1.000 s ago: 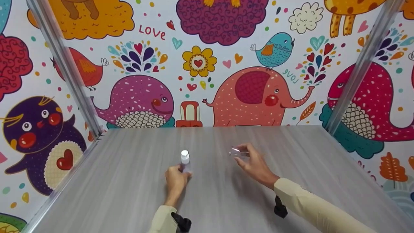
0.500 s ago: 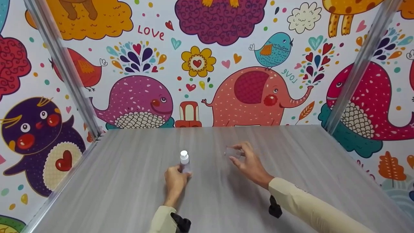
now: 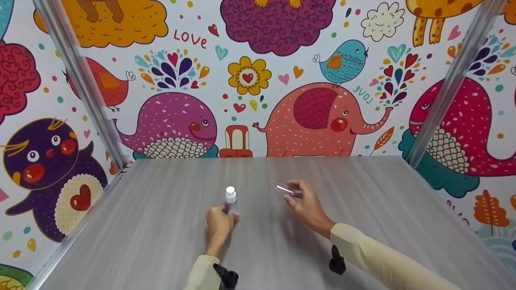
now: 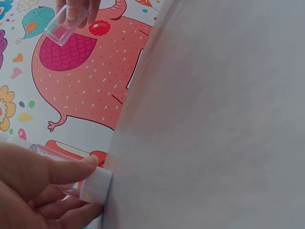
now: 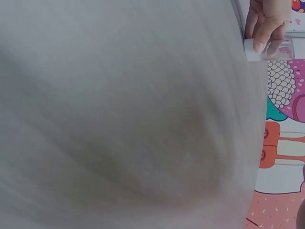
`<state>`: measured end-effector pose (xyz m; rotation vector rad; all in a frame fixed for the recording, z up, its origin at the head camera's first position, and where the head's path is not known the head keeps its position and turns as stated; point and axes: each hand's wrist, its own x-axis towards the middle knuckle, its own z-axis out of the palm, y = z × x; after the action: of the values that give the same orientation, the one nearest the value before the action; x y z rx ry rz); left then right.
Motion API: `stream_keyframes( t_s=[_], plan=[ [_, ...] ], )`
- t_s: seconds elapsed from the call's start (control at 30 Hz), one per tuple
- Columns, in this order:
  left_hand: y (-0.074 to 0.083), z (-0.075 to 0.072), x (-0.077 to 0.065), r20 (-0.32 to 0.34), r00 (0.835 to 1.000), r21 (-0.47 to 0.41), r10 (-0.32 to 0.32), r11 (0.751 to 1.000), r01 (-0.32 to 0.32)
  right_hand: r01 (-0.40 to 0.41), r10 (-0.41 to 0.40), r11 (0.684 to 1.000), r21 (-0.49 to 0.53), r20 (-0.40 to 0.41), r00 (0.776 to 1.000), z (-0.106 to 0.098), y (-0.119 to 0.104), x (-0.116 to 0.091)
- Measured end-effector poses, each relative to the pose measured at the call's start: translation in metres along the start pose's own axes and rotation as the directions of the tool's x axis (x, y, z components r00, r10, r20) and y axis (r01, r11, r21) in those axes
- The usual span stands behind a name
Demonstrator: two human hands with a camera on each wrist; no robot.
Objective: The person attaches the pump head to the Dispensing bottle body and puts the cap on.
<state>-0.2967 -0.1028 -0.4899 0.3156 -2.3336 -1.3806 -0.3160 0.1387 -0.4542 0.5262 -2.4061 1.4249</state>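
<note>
My left hand (image 3: 219,221) grips a small upright bottle (image 3: 231,197) with a white top and a clear, faintly purplish body. In the left wrist view, the thumb and fingers wrap round its lower part, and its white base (image 4: 96,186) meets the tabletop. To the right, my right hand (image 3: 309,207) pinches a clear see-through cap (image 3: 284,189) between thumb and fingers. That cap is tilted above the table, apart from the bottle, one end pointing left towards it. In the right wrist view, only a sliver of my right hand shows at the right edge.
A grey wood-grain table (image 3: 169,241) lies under both hands. Walls with cartoon animals (image 3: 310,121) stand behind and at the sides. Metal posts (image 3: 80,84) rise at the back corners. A black wrist camera (image 3: 226,277) sits on my left sleeve.
My right hand has moved a little left, bringing the clear cap nearer to the bottle, and the cap's tilt has changed. My left hand and the bottle have stayed in place.
</note>
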Motion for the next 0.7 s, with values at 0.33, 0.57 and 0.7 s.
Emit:
stream_keyframes(
  t_s=[0.33,0.57,0.7],
  plan=[
    [0.0,-0.0011,0.0004,0.007,1.0,-0.011,0.001,1.0,-0.001,-0.005,0.004,1.0,0.022,0.033,0.999,0.006,-0.0056,0.0008],
    [0.0002,-0.0003,0.0005,0.006,1.0,-0.005,-0.007,1.0,0.007,0.029,-0.03,0.999,0.02,0.037,0.999,0.0087,-0.0064,0.0027],
    [0.0009,0.0002,0.0008,0.007,1.0,0.01,-0.02,1.0,0.02,0.057,-0.058,0.998,0.024,0.048,0.997,0.0103,-0.0064,0.0037]
  ],
)
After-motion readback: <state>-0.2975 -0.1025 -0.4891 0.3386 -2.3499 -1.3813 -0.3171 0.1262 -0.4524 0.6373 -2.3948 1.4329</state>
